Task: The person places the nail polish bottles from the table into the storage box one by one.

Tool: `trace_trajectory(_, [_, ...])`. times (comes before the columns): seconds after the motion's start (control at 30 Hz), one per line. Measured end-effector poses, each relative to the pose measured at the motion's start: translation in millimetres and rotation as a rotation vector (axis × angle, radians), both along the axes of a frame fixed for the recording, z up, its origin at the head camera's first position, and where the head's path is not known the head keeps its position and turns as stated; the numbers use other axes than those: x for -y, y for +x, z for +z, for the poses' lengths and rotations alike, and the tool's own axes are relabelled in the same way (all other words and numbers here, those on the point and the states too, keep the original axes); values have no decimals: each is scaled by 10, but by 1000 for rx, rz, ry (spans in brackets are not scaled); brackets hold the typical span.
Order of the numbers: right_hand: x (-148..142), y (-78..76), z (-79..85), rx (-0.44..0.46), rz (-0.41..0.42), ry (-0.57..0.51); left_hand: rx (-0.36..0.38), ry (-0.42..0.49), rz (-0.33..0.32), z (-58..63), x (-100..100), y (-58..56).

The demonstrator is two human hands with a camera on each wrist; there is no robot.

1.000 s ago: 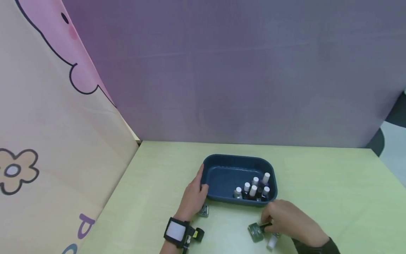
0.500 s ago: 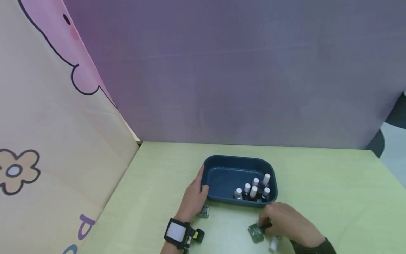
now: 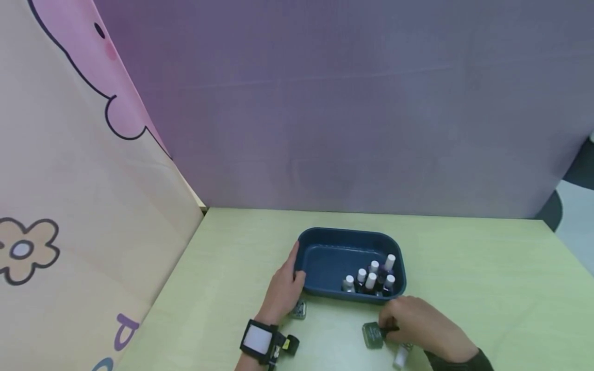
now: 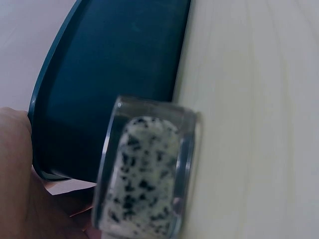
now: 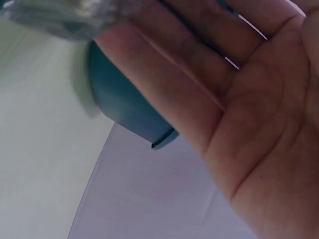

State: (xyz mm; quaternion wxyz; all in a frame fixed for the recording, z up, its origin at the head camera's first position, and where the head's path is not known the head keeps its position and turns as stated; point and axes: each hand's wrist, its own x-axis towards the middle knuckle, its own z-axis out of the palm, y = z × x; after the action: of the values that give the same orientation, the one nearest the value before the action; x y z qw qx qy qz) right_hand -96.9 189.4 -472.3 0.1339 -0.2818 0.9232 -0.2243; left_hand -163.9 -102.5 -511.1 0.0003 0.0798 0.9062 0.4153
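**Green bottle (image 3: 373, 335) held by its dark cap (image 3: 384, 333), in front of the tray (image 3: 325, 265)**

The right hand (image 3: 419, 327) pinches the cap with bent fingers; the neck end probably gives the surest hold, leaving the glass uncovered. The green bottle is tilted over; whether it touches the table (image 3: 232, 268) I cannot tell. Just beside it, partly under that hand, lies one loose bottle (image 3: 401, 356), its white cap toward the person.

The left hand (image 3: 280, 291) holds the tray's left end, index finger along the side and thumb at the near corner, presumably to keep it from sliding. One speckled bottle (image 4: 144, 174) lies by that hand, outside the tray.

Inside, six white caps (image 3: 370, 280) show, bunched in the near right corner, where the walls likely help prop their bottles. Count: one tray, three bottles outside it, six visible within.
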Motion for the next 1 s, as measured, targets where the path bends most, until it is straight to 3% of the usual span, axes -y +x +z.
trace_trajectory(0.4, [-35, -19, 66, 95, 5, -57, -2, 1, -4, -6, 6, -6])
trace_trajectory(1.0, [-62, 5, 161, 25, 58, -125, 7, -2, -2, -23, 7, -10])
